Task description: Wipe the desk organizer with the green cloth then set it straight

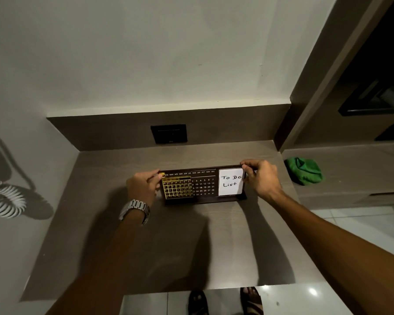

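Centre of the frame, on the grey-brown desk [146,246], one desk organizer [203,186] stands upright, its long axis running left to right across the picture with the right end sitting a touch higher in the frame than the left, and its printed face turned toward the camera. Left half of that face carries a gold grid frame [177,188] over the date numbers, month names run along the top edge, and one white card [230,181] reading "To Do List" fills the right end. Two hands are on it: the left hand [142,186], with a metal watch [135,210] on its wrist, has fingers curled around the left end, thumb near the top corner; the right hand [261,178] pinches the upper right corner, fingers closed on the edge. Right of centre, on a separate ledge [350,164], one green cloth [304,170] lies bunched up, well apart from the organizer and touched by neither hand. One dark wall socket [168,133] sits in the backsplash above, and two sandalled feet [251,300] show at the bottom edge.
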Action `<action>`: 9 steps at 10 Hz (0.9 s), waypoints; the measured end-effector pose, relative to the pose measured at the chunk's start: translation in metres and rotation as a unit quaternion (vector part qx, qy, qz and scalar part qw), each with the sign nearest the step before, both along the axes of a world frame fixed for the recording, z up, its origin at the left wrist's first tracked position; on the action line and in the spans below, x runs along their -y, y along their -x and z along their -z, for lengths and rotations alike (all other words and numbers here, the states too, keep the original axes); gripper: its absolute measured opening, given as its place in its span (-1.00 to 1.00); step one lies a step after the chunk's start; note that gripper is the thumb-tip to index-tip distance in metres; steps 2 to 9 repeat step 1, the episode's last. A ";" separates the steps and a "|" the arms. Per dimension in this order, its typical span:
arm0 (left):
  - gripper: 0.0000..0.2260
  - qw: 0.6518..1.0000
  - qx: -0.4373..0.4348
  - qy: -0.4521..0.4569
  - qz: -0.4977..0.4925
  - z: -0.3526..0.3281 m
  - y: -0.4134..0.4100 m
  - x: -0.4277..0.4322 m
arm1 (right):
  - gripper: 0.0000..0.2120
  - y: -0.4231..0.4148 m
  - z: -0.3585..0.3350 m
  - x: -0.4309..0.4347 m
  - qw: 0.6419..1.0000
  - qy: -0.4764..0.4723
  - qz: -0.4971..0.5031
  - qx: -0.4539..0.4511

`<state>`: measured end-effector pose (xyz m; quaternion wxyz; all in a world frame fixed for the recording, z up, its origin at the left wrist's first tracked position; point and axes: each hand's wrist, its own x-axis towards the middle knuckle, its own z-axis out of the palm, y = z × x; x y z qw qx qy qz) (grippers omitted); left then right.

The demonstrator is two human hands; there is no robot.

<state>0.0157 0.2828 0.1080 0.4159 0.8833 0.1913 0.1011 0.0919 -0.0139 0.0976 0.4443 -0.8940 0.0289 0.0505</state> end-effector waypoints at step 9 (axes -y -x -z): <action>-0.55 0.998 0.001 -0.059 -0.015 -0.002 0.002 -0.003 | -0.69 0.002 -0.005 0.008 0.999 -0.031 0.005 0.011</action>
